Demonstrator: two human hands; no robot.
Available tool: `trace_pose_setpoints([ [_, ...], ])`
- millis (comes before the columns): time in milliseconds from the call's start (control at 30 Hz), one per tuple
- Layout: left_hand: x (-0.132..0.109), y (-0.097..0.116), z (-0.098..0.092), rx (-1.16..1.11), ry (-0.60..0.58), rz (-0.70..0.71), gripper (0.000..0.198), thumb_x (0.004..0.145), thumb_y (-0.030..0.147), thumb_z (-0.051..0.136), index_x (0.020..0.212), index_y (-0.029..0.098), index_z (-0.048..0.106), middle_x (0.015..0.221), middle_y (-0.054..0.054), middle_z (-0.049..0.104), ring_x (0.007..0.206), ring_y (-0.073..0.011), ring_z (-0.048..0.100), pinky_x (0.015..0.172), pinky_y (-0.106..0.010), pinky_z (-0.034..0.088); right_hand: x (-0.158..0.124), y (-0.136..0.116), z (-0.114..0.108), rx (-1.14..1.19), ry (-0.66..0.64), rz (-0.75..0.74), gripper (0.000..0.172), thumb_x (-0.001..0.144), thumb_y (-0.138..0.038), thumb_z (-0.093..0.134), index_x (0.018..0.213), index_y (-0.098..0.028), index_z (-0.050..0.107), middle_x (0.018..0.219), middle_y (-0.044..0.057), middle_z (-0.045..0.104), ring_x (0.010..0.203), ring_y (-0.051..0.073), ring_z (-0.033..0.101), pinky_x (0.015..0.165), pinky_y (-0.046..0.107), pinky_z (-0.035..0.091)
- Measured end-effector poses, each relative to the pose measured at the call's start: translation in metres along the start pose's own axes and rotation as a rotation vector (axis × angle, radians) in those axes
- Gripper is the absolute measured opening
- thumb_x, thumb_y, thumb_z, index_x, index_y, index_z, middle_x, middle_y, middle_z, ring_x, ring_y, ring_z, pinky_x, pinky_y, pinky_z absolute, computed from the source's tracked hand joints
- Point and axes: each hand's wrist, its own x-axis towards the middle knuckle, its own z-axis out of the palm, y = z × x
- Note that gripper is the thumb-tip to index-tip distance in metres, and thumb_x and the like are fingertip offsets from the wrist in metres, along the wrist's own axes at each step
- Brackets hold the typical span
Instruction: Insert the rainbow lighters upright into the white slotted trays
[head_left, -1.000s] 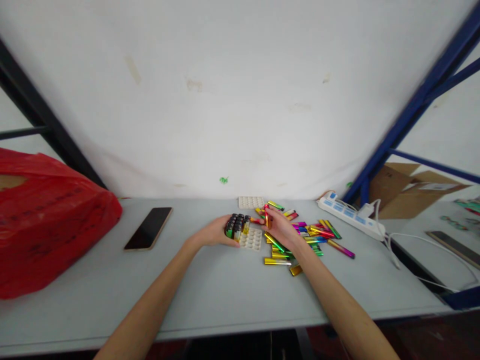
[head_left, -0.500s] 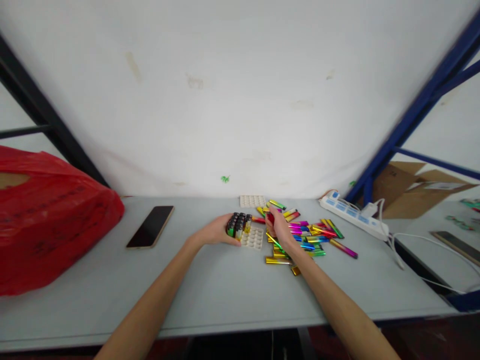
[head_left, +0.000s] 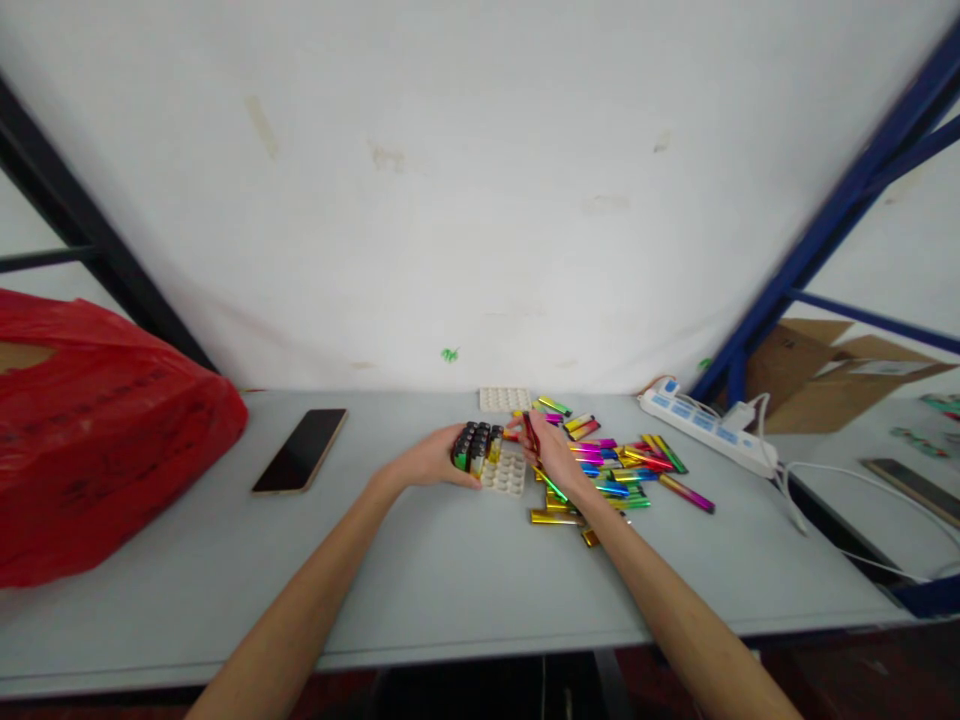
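Tray [head_left: 504,488]: sat at seven o'clock from red lighter [head_left: 531,436]; pinched that near-upright in right hand [head_left: 551,450], nearer to bare cups [head_left: 511,466]; clasped black-topped lighters [head_left: 478,440] in left hand [head_left: 437,459] at tray's nine.

A white wall [head_left: 480,220], marked by beige patches [head_left: 261,127] and a small green scribble [head_left: 450,355] near mid-frame, rises behind a pale gray desk [head_left: 420,580] spanning the lower half. A dark metal post [head_left: 112,256] slants along the left and blue metal framing [head_left: 836,205] along the right, under soft light, with dark reddish floor [head_left: 862,675] at lower right.
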Motion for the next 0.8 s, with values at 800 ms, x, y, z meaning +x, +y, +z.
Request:
trace_pose_setpoints([
  [800, 0.0, 0.003, 0.0, 0.022, 0.002, 0.038, 0.08, 0.058, 0.037, 0.097, 0.129, 0.018, 0.067, 0.13, -0.007, 0.074, 0.116, -0.0312, 0.067, 0.108, -0.042, 0.051, -0.018, -0.017, 0.018, -0.57, 0.013, -0.439, 0.033, 0.102, -0.053, 0.058, 0.098, -0.021, 0.068, 0.081, 0.004, 0.065, 0.075, 0.021, 0.061, 0.074, 0.033, 0.051],
])
